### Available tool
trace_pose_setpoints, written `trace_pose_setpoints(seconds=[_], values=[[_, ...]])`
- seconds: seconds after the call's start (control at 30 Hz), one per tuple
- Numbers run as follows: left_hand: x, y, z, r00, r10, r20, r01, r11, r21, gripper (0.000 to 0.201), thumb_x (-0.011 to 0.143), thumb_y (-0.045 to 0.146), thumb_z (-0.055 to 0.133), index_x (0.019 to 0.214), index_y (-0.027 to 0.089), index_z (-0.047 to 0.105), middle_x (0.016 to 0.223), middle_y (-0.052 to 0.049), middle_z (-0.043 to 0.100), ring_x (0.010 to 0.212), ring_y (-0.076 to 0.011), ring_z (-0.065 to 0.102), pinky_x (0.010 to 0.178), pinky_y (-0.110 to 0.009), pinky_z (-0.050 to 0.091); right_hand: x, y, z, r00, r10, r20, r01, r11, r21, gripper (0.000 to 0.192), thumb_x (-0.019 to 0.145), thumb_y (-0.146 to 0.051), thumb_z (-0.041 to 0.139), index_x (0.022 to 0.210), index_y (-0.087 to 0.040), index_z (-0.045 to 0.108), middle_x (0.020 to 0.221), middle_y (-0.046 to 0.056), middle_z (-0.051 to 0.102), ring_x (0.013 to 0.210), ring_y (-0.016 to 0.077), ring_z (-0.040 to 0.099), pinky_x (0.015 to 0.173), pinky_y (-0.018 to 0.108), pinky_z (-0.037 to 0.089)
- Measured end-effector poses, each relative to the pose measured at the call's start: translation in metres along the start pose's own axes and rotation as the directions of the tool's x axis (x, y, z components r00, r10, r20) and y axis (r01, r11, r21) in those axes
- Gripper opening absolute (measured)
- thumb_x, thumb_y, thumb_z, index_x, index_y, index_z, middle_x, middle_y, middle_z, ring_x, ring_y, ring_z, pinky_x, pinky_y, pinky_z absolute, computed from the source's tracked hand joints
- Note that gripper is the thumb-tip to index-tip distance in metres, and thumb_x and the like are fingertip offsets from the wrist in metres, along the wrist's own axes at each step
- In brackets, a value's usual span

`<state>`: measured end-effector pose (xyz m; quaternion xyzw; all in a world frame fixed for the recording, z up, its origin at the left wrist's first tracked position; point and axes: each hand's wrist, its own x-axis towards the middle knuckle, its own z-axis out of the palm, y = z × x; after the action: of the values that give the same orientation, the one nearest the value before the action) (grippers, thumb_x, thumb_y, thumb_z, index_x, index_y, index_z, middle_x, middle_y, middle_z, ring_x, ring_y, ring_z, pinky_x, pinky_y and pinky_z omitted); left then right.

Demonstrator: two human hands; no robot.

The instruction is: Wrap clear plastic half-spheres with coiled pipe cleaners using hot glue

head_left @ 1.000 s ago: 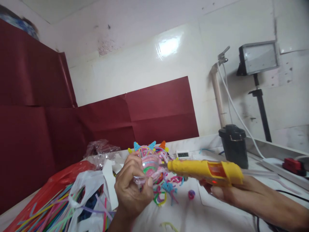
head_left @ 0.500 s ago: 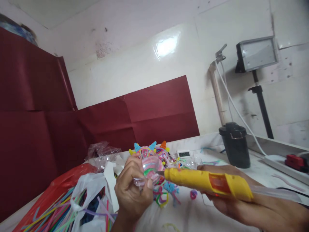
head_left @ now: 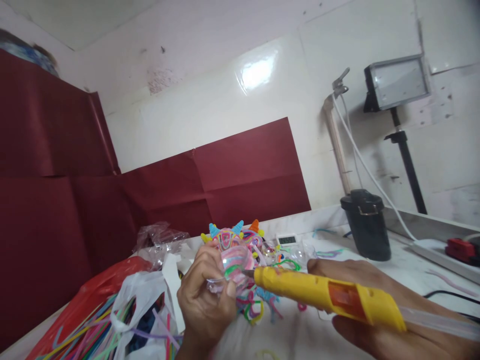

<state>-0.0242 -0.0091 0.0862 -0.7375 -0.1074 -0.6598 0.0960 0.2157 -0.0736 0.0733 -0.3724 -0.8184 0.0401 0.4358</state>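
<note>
At the far left of the table (head_left: 337, 230), a red plastic bag (head_left: 90, 285) is lying with a white plastic bag (head_left: 138, 295) partly over it, and loose coloured pipe cleaners (head_left: 86, 330) are spilling out of both. Behind them a crumpled clear wrapper (head_left: 157, 237) is sitting against the dark red paper (head_left: 240, 175) taped to the wall.

Next, the left hand (head_left: 204, 300) is holding up a clear plastic cup (head_left: 234, 265) wound with pink, blue and green strands; its grip is closing around the cup, thumb in front and fingers curling over the top. Just behind the cup, a pile of finished pipe-cleaner figures (head_left: 234, 235) with blue, yellow and orange horns is resting on the table, and more bent pieces are lying below it.

The yellow glue gun (head_left: 326, 295) is pointing leftward, its metal tip touching or almost touching the cup's side. The right hand (head_left: 378, 320) is wrapping its grip around the gun's body from beneath, with a clear glue stick (head_left: 438, 322) sticking out of the rear.

Further right, a small white digital display (head_left: 287, 240) is standing near the wall, then a black canister (head_left: 365, 225), a lamp on a black stand (head_left: 397, 82), and a red object (head_left: 461, 250) at the edge.
</note>
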Motion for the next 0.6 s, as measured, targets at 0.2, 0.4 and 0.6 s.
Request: trace_pose_setpoints(seconds=[0.2, 0.4, 0.6], values=[[-0.0007, -0.0025, -0.0016, 1.000, -0.004, -0.023, 0.004, 1.000, -0.021, 0.023, 0.080, 0.021, 0.060, 0.062, 0.022, 0.044, 0.055, 0.005, 0.037, 0.061, -0.0146, 0.044, 0.074, -0.039, 0.050, 0.0021, -0.0006, -0.0071, 0.996, -0.006, 0.088, 0.002, 0.999, 0.036, 0.013, 0.086, -0.032, 0.049, 0.074, -0.027, 0.048, 0.068, -0.004, 0.057, 0.054, 0.0159, 0.054, 0.051, 0.027, 0.045], [-0.0026, -0.0033, -0.0026, 0.999, -0.036, -0.027, 0.035, 0.998, -0.043, 0.023, 0.080, 0.023, 0.060, 0.062, 0.022, 0.045, 0.055, 0.005, 0.037, 0.063, -0.0150, 0.045, 0.076, -0.039, 0.050, 0.0023, 0.0002, -0.0095, 0.998, -0.020, 0.063, 0.018, 0.999, 0.036, 0.011, 0.085, -0.034, 0.047, 0.079, -0.027, 0.054, 0.072, -0.002, 0.062, 0.060, 0.0186, 0.060, 0.055, 0.028, 0.049], [-0.0053, -0.0057, -0.0037, 0.998, -0.065, -0.018, 0.063, 0.995, -0.073, 0.022, 0.081, 0.021, 0.058, 0.062, 0.022, 0.046, 0.056, 0.004, 0.036, 0.064, -0.0151, 0.044, 0.077, -0.041, 0.049, 0.0037, 0.0045, -0.0103, 0.999, 0.017, 0.031, -0.017, 1.000, -0.003, 0.010, 0.082, -0.032, 0.050, 0.078, -0.029, 0.058, 0.080, 0.000, 0.068, 0.073, 0.0234, 0.065, 0.063, 0.031, 0.055]])
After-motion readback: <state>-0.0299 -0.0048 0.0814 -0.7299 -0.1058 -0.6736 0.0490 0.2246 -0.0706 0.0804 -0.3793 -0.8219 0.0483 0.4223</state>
